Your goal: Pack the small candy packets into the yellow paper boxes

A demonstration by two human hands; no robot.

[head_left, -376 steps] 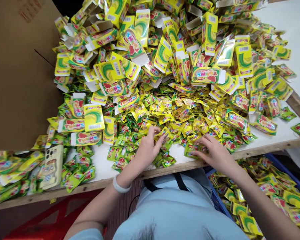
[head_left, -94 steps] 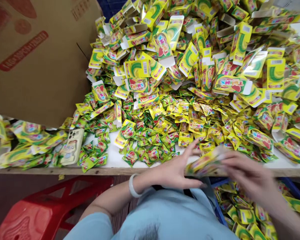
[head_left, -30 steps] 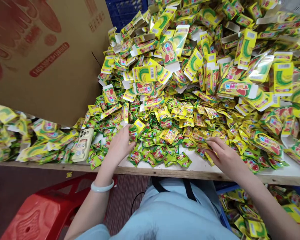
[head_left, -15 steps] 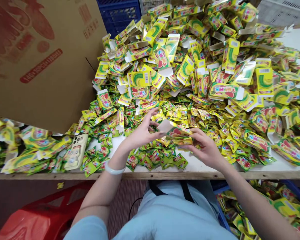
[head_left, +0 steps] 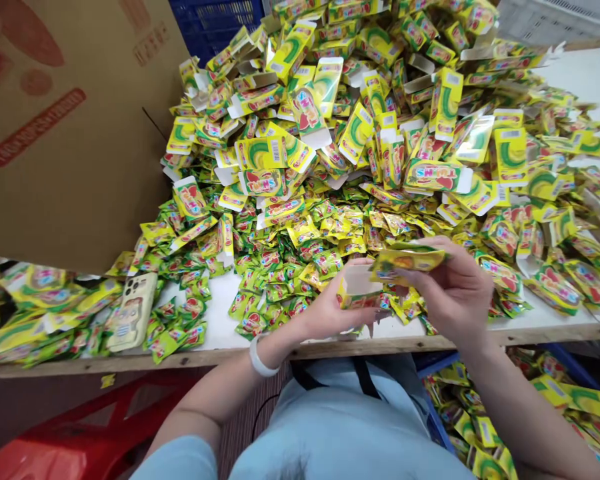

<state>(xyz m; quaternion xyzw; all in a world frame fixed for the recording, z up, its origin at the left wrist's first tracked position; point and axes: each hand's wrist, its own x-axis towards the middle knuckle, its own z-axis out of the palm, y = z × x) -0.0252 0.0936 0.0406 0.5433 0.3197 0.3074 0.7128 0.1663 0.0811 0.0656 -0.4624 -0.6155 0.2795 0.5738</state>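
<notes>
My left hand is wrapped round a small yellow candy box, its pale inner flap showing at the top. A yellow and green candy packet is pinched in my right hand, just above and to the right of that box. The packet's left end comes close to the box's upper edge; I cannot tell whether they touch. Loose small wrapped candies lie on the white table around both hands. Beyond them rises a big heap of candy boxes, many with flaps up.
A large cardboard carton stands at the left, with a phone by the table edge near it. Blue crate and white crate are behind the heap. Below are a red stool and a blue bin holding packages.
Both hands came nearer the table edge and shifted right. The box is now in my left hand, and my right hand holds a packet above it. The camera view has turned slightly.
</notes>
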